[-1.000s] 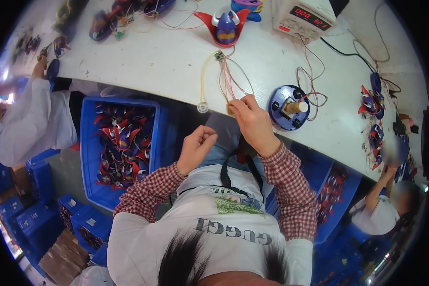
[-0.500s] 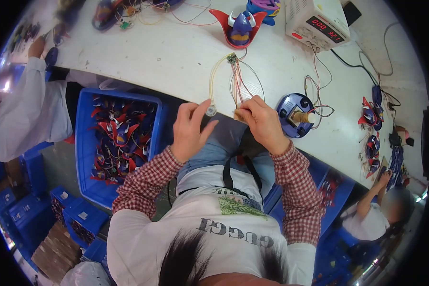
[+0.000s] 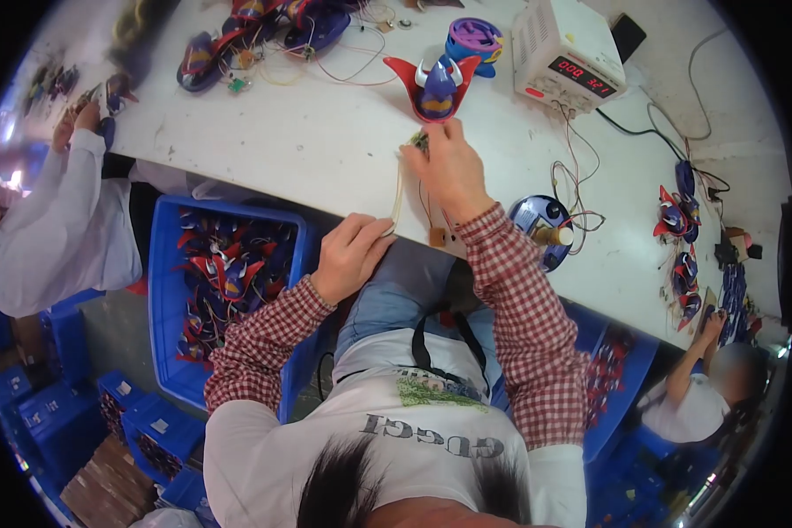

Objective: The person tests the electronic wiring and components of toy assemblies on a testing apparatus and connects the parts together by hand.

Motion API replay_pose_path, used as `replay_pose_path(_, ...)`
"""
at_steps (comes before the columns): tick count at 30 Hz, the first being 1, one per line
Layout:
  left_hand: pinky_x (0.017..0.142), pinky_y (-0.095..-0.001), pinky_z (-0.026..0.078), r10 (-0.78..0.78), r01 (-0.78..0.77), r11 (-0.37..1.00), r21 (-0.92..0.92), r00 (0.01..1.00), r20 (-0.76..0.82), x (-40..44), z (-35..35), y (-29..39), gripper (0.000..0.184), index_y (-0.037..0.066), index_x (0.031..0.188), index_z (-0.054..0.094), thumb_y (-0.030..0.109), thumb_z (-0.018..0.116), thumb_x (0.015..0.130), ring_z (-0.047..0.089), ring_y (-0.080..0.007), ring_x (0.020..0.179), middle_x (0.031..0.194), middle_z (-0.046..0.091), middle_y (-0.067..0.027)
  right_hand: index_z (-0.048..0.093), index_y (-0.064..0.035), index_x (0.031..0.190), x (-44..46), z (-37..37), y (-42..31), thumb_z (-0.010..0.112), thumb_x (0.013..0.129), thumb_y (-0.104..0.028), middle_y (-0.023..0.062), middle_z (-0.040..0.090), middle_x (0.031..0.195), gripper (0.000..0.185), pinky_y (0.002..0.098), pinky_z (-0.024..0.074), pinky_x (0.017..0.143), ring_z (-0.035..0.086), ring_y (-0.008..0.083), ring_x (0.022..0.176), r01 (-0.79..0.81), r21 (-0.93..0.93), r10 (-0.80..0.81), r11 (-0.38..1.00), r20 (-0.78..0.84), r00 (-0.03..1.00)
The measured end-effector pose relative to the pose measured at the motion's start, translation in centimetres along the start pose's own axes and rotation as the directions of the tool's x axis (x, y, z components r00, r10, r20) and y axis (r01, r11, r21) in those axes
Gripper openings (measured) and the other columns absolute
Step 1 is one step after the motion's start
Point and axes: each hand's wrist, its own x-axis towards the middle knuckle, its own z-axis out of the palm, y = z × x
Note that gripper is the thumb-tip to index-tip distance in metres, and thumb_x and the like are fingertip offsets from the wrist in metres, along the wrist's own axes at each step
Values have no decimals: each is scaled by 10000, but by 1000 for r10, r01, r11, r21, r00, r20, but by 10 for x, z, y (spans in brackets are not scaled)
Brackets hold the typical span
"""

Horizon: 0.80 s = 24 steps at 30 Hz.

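Note:
My left hand (image 3: pixel 350 257) is closed at the table's front edge, thumb and fingers pinching the lower end of pale yellow wires (image 3: pixel 399 195). The small round disc on that end is hidden in the fingers. Further up the table, my right hand (image 3: pixel 451 169) is closed on a small green circuit board (image 3: pixel 421 141), partly covered by the fingers. Red and dark wires run down from there to a small brown block (image 3: pixel 437 236) at the table edge. Just beyond the right hand stands a purple horned toy head (image 3: pixel 437 91) with a red collar.
A power supply (image 3: pixel 581 66) with a lit display stands at the back right. Right of my forearm lies a dark blue round part (image 3: pixel 537 214) with wires. A blue bin (image 3: pixel 160 290) full of toy heads sits at left. Co-workers are at both sides.
My right hand has left the brown block and moved up the table to the circuit board. My left hand has shifted slightly down, and its spread fingers have closed on the wire end.

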Motion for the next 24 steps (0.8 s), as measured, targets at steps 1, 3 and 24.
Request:
replay_pose_path(1, 551, -240, 426, -28, 27, 999, -19, 999, -26, 0, 0, 1, 252, 6, 1020, 646, 7, 694, 773, 494, -161, 621, 888, 566, -73, 589, -20, 1035, 1, 4, 0, 667, 842, -234, 99, 541, 1005, 299, 324, 483, 650, 578, 243, 742, -3, 4, 3, 1000, 14, 1000)
replay_pose_path(3, 540, -245, 425, -83, 79, 995, -61, 994, -77, 2, 0, 3, 241, 10, 992, 646, -4, 697, 757, 487, -164, 595, 864, 572, -63, 598, -18, 991, 5, 11, 1, 669, 838, -256, 95, 555, 986, 291, 320, 479, 648, 579, 244, 735, -11, 12, 11, 1000, 41, 999)
replay_pose_path(24, 504, -214, 377, -222, 198, 970, -143, 959, -178, 38, 6, -4, 149, 7, 938, 638, -17, 665, 793, 443, -108, 566, 837, 565, -48, 630, -18, 831, 4, 19, 0, 665, 834, -283, 75, 616, 816, 267, 307, 456, 590, 572, 212, 636, -139, 106, 141, 985, -3, 990)
